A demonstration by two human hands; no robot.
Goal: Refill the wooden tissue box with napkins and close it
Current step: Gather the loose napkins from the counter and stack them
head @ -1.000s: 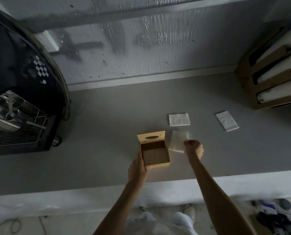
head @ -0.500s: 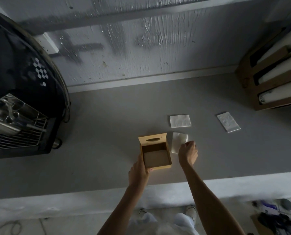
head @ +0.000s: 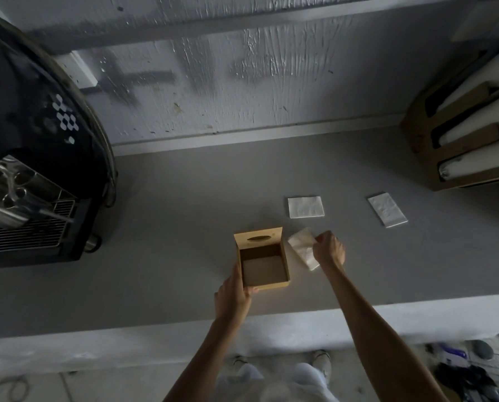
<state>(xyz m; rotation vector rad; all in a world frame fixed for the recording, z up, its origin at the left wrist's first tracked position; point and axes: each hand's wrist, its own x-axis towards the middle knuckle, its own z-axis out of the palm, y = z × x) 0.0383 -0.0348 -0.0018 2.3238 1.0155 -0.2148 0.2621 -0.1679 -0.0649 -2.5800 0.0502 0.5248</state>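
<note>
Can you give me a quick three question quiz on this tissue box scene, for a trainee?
1. True or false: the wooden tissue box already holds napkins.
2. Which hand grips the napkin beside the box? A) left B) right C) neither
3. How many other napkins lie flat on the counter, farther back?

Key
1. False. The lid stands open and the bare bottom shows.
2. B. The right hand pinches it, while the left hand steadies the box's near left corner.
3. Two: a square napkin and a folded napkin to its right.
</note>
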